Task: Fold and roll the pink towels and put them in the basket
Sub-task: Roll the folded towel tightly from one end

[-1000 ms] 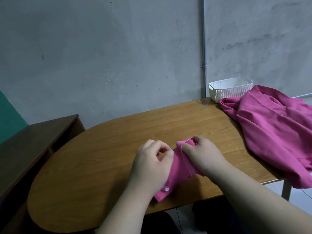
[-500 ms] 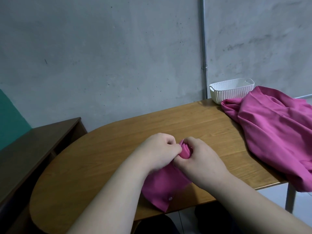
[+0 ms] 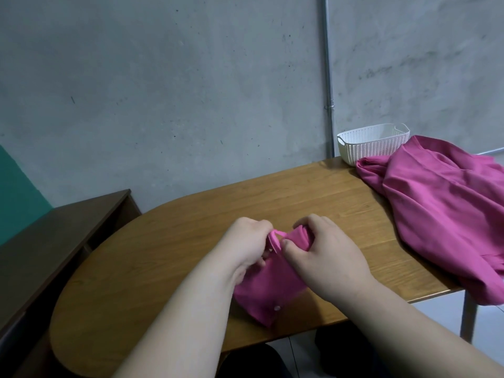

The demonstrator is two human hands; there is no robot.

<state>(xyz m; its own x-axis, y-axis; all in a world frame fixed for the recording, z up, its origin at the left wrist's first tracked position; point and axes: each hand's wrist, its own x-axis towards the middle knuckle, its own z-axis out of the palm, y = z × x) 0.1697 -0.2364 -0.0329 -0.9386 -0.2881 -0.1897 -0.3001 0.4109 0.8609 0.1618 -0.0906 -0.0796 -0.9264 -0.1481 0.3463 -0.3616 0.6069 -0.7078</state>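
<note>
Gripping the far end of the small pink towel (image 3: 268, 293), both hands sit close together over the middle of the table (image 3: 169, 268). I read the left hand (image 3: 246, 242) as clenched on the cloth: its fingers curl inward and pinch a fold that loops up between the two hands. The right hand (image 3: 324, 257) is also closed round the towel, with the thumb on the near side and the fingers wrapped over the bunched top. Both forearms come in from the bottom of my view, angled toward each other.

The only marking I can find on the towel is a small white stud (image 3: 276, 307) by its near corner, too small to read. That corner lies flat on the wood, close to the table's front edge.

To the right, a heap of pink cloth (image 3: 441, 214) covers the table's end and hangs over the edge. The white basket (image 3: 373, 148) stands at the far right corner, touching the heap. Bare wood lies between the hands and the basket. A dark bench (image 3: 54, 241) stands just beside the table's left curve.
</note>
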